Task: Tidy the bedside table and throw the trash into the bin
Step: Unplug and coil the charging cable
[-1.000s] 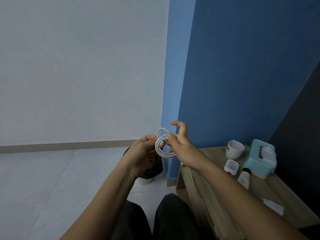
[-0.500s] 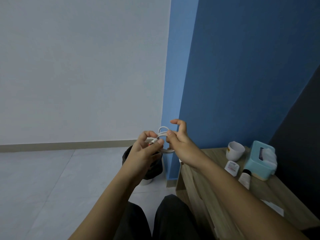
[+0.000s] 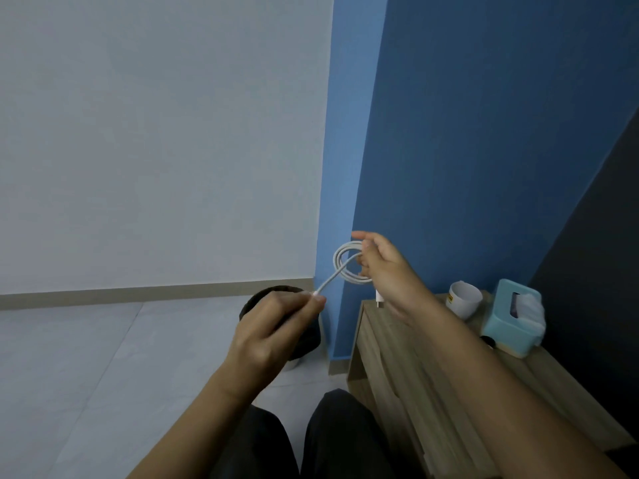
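Observation:
A white charging cable (image 3: 344, 267) is wound into a small coil in the air, left of the wooden bedside table (image 3: 397, 361). My right hand (image 3: 387, 271) pinches the coil at its right side, and a white plug (image 3: 379, 298) hangs just below that hand. My left hand (image 3: 276, 326) is lower and to the left, with fingertips closed on the cable's free end, which runs taut up to the coil. A dark round bin (image 3: 304, 340) stands on the floor behind my left hand, mostly hidden by it.
On the table's far end stand a white cup (image 3: 465, 300) and a light blue tissue box (image 3: 511, 316), with a small dark-capped item (image 3: 488, 341) peeking out behind my right forearm. Blue wall rises behind the table. Pale tiled floor lies to the left. My dark-trousered knees are below.
My left hand has pulled the cable's end down and to the left, away from the coil. My right hand has lifted slightly with the coil. The two hands are now apart.

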